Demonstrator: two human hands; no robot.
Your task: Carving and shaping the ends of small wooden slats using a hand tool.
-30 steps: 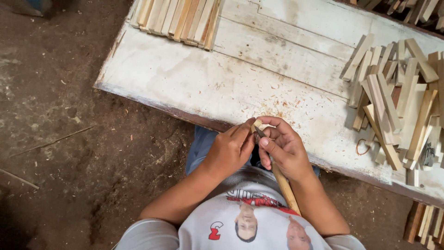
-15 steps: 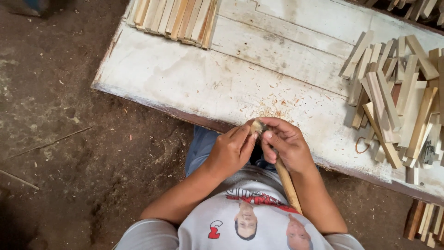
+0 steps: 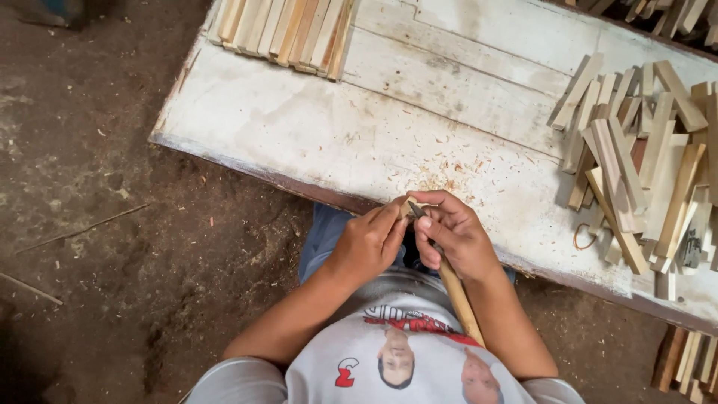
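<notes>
1. Left hand (image 3: 370, 243): grip pinched on a small wood piece (image 3: 404, 209), mostly hidden by the fingers, at the near tabletop (image 3: 314, 127) edge.
2. Right hand (image 3: 456, 236): grip clenched on a knife (image 3: 456, 288) with a long wooden handle; blade tip seems to touch the piece.
3. Shavings (image 3: 437, 179) just beyond the hands.
4. Stick pile (image 3: 643, 157) to the right, stacked slats (image 3: 288, 30) at the far left.

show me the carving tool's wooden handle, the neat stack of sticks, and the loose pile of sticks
wooden handle (image 3: 458, 298), head view, on the bare shaft below the right hand.
neat stack of sticks (image 3: 288, 28), head view, mid-row at the tabletop's far left.
loose pile of sticks (image 3: 643, 161), head view, on a slanted stick near the heap's middle.
</notes>
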